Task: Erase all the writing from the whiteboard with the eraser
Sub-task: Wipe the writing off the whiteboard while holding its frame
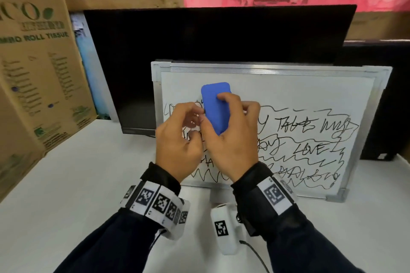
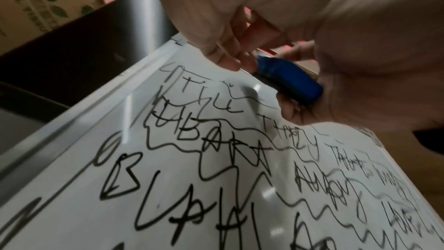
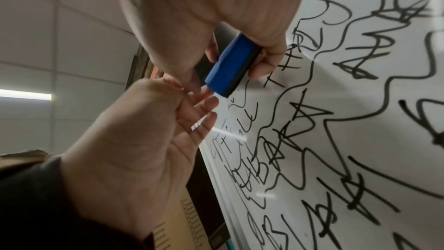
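A whiteboard [image 1: 288,93] covered with black scribbles and words leans against a dark monitor. Its top strip is bare. My right hand [image 1: 221,104] grips a blue eraser [image 1: 213,93] by its long sides and holds it against the board's upper left area. In the right wrist view the eraser [image 3: 230,64] has a black felt underside facing the board [image 3: 360,140]. My left hand [image 1: 195,115] is just left of the eraser, its fingertips [image 3: 206,90] touching the eraser's near end. The left wrist view shows the eraser [image 2: 290,81] lying over the top line of writing.
The black monitor [image 1: 210,35] stands behind the board on a white table [image 1: 66,184]. A large cardboard box [image 1: 33,73] leans at the left. A small white tagged device [image 1: 224,228] with a cable lies near the table's front. Another dark object [image 1: 388,95] stands at the right.
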Demonstrator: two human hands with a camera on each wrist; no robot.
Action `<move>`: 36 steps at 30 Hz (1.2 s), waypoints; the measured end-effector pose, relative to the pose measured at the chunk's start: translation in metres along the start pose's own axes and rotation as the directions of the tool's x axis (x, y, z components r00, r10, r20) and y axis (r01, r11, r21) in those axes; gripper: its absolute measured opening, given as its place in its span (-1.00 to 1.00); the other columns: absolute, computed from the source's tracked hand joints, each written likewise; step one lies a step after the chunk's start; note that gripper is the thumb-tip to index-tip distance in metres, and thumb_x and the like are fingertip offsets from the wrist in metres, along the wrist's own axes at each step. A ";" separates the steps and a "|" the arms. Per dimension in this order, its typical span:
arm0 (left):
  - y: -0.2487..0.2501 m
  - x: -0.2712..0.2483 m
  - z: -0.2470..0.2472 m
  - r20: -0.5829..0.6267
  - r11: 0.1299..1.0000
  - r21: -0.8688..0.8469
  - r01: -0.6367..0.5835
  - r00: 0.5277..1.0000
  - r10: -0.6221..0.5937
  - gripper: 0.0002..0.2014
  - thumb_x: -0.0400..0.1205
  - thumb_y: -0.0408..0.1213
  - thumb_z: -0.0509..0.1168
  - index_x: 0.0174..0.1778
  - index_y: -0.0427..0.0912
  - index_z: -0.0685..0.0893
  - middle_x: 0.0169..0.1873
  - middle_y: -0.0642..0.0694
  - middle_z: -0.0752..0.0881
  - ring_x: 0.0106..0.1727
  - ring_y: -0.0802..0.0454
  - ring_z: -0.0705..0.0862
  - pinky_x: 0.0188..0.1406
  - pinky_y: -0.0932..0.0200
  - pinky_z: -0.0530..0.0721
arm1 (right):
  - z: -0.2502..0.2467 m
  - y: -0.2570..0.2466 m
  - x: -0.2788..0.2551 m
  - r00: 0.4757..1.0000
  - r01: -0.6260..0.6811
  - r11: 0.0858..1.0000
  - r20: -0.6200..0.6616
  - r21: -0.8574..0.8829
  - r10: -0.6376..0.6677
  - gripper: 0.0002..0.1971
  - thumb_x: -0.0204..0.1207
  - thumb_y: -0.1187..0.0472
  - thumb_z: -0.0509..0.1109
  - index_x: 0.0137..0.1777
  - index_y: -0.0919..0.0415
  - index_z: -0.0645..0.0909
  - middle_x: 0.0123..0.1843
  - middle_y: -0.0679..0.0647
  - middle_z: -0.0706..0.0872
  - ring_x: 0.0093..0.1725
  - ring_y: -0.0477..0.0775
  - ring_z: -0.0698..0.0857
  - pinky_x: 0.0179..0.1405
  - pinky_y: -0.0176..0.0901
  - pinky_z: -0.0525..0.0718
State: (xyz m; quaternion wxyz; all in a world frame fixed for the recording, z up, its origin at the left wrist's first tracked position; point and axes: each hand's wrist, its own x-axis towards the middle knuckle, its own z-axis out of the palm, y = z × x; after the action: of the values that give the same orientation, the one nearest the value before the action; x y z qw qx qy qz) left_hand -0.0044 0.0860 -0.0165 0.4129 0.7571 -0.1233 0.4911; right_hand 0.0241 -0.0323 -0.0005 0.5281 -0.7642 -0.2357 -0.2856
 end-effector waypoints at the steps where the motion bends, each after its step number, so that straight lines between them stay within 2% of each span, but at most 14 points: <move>1: -0.001 0.002 -0.004 0.009 0.998 -0.056 0.035 0.999 -0.034 -0.54 0.43 -0.69 0.18 0.15 -0.17 0.60 -0.02 -0.02 0.79 -0.02 -0.02 0.79 0.01 0.02 0.77 | 0.003 0.001 0.001 1.000 0.009 1.000 -0.002 -0.012 -0.009 -0.44 0.45 0.09 0.56 0.42 0.00 0.46 0.21 0.04 0.28 0.04 -0.19 0.44 0.01 -0.66 0.44; 4: 0.000 0.008 -0.011 0.020 0.989 -0.108 0.097 0.995 -0.096 -0.53 0.47 -0.72 0.11 0.15 -0.12 0.56 -0.05 -0.06 0.83 -0.02 -0.11 0.81 -0.03 0.04 0.77 | 0.011 0.006 0.002 0.998 0.054 0.996 -0.012 -0.077 -0.055 -0.38 0.35 0.20 0.60 0.40 0.09 0.45 0.23 0.09 0.26 0.08 -0.06 0.42 0.05 -0.68 0.41; 6: -0.003 0.009 -0.014 -0.032 0.994 -0.011 0.105 0.994 -0.106 -0.60 0.51 -0.66 0.17 0.15 -0.15 0.59 -0.05 0.00 0.81 0.05 -0.04 0.78 -0.06 0.03 0.75 | 0.013 0.012 0.000 0.995 0.080 0.991 -0.048 -0.103 -0.085 -0.40 0.34 0.24 0.59 0.37 0.14 0.46 0.23 0.13 0.27 0.08 -0.05 0.39 0.07 -0.71 0.37; 8: -0.018 0.009 -0.018 -0.116 0.977 0.128 0.169 0.981 -0.154 -0.65 0.56 -0.48 0.26 0.24 -0.10 0.61 0.06 0.05 0.73 0.16 -0.02 0.69 0.06 -0.09 0.72 | 0.010 0.018 -0.003 0.993 0.075 0.990 -0.078 -0.120 -0.085 -0.41 0.36 0.23 0.57 0.37 0.15 0.45 0.22 0.13 0.27 0.09 -0.05 0.37 0.11 -0.66 0.37; 10: -0.039 0.006 -0.020 -0.183 0.929 0.204 0.310 0.944 -0.274 -0.61 0.64 -0.34 0.28 0.41 -0.05 0.56 0.21 0.01 0.62 0.25 -0.07 0.62 0.22 -0.17 0.70 | 0.006 0.024 -0.006 0.993 0.074 0.977 -0.079 -0.202 -0.091 -0.42 0.38 0.14 0.54 0.38 0.12 0.44 0.19 0.12 0.28 0.11 0.06 0.38 0.17 -0.37 0.46; 12: -0.056 0.001 -0.020 -0.203 0.867 0.190 0.460 0.883 -0.424 -0.51 0.73 -0.28 0.25 0.62 -0.05 0.43 0.34 -0.10 0.53 0.32 -0.07 0.60 0.36 -0.11 0.66 | 0.006 0.026 -0.009 0.993 0.076 0.937 -0.065 -0.341 -0.104 -0.43 0.39 0.05 0.50 0.40 0.06 0.46 0.13 0.11 0.29 0.07 0.13 0.36 0.07 -0.01 0.53; 15: -0.070 -0.004 -0.019 -0.195 0.804 0.058 0.592 0.796 -0.573 -0.59 0.83 -0.21 0.14 0.62 -0.06 0.44 0.32 -0.07 0.59 0.26 0.05 0.63 0.35 0.08 0.61 | 0.012 0.020 -0.011 0.991 0.118 0.890 -0.010 -0.441 -0.136 -0.45 0.42 -0.01 0.47 0.42 -0.01 0.49 0.07 0.14 0.33 0.04 0.17 0.35 -0.02 0.14 0.52; 17: -0.073 -0.004 -0.019 -0.128 0.815 -0.089 0.573 0.805 -0.580 -0.73 0.85 -0.21 0.06 0.27 -0.15 0.65 0.06 -0.03 0.71 0.09 0.11 0.67 0.21 0.03 0.65 | 0.019 0.014 -0.011 0.984 0.172 0.875 0.044 -0.453 -0.170 -0.45 0.43 -0.02 0.45 0.44 -0.04 0.49 0.07 0.16 0.34 0.03 0.19 0.37 -0.03 0.16 0.51; 19: -0.074 -0.005 -0.019 -0.083 0.827 -0.146 0.543 0.826 -0.557 -0.70 0.86 -0.24 0.03 -0.09 -0.23 0.57 -0.22 -0.15 0.62 -0.16 0.07 0.58 -0.04 -0.07 0.61 | 0.029 0.006 -0.009 0.977 0.213 0.862 0.088 -0.460 -0.194 -0.44 0.43 -0.04 0.43 0.46 -0.03 0.49 0.05 0.16 0.35 0.01 0.19 0.38 -0.04 0.11 0.47; 21: -0.075 -0.005 -0.021 -0.067 0.807 -0.200 0.556 0.813 -0.578 -0.69 0.84 -0.24 0.06 -0.22 -0.10 0.50 -0.35 -0.03 0.49 -0.29 0.06 0.43 -0.22 0.00 0.50 | 0.040 -0.003 -0.006 0.974 0.227 0.855 0.131 -0.466 -0.188 -0.41 0.44 -0.07 0.42 0.49 -0.04 0.46 0.03 0.13 0.34 -0.03 0.16 0.37 -0.05 0.06 0.45; 24: -0.074 -0.002 -0.025 -0.004 0.697 -0.370 0.615 0.749 -0.663 -0.76 0.80 -0.24 0.12 -0.16 -0.15 0.58 -0.26 -0.15 0.50 -0.20 -0.09 0.43 -0.15 -0.02 0.49 | 0.058 -0.015 -0.007 0.975 0.210 0.855 0.167 -0.474 -0.147 -0.41 0.45 -0.10 0.39 0.49 -0.08 0.40 0.03 0.11 0.31 -0.10 0.14 0.38 -0.08 0.04 0.51; 28: -0.075 -0.001 -0.032 0.127 0.521 -0.564 0.641 0.690 -0.712 -0.74 0.84 -0.38 0.07 0.12 -0.22 0.70 -0.10 -0.17 0.79 -0.07 -0.06 0.75 0.00 0.07 0.74 | 0.080 -0.024 -0.011 0.980 0.171 0.861 0.172 -0.479 -0.099 -0.40 0.44 -0.15 0.42 0.44 -0.08 0.33 0.04 0.16 0.35 -0.37 0.13 0.43 -0.36 -0.07 0.60; 31: -0.080 -0.001 -0.037 0.184 0.461 -0.603 0.651 0.676 -0.713 -0.69 0.84 -0.37 0.03 0.19 -0.26 0.70 0.00 -0.23 0.80 0.01 -0.10 0.77 0.09 0.02 0.75 | 0.085 -0.022 -0.016 0.979 0.139 0.856 0.200 -0.498 -0.043 -0.37 0.46 -0.21 0.42 0.43 -0.12 0.22 0.08 0.18 0.37 -0.46 0.12 0.45 -0.53 -0.14 0.56; 36: -0.085 0.000 -0.040 0.218 0.407 -0.612 0.678 0.640 -0.737 -0.66 0.85 -0.38 0.00 0.22 -0.24 0.72 0.05 -0.20 0.83 0.06 -0.08 0.81 0.03 0.09 0.80 | 0.082 -0.013 -0.026 0.953 0.132 0.846 0.300 -0.516 0.034 -0.32 0.46 -0.29 0.37 0.45 -0.15 0.11 0.15 0.18 0.38 -0.41 0.13 0.51 -0.47 -0.08 0.66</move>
State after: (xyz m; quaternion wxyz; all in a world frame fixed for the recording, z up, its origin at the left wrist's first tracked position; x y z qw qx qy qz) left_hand 0.0203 0.1691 -0.0526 0.8188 0.5231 0.0651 0.2272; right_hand 0.0121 0.0474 -0.0322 0.2473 -0.9079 -0.2440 -0.2348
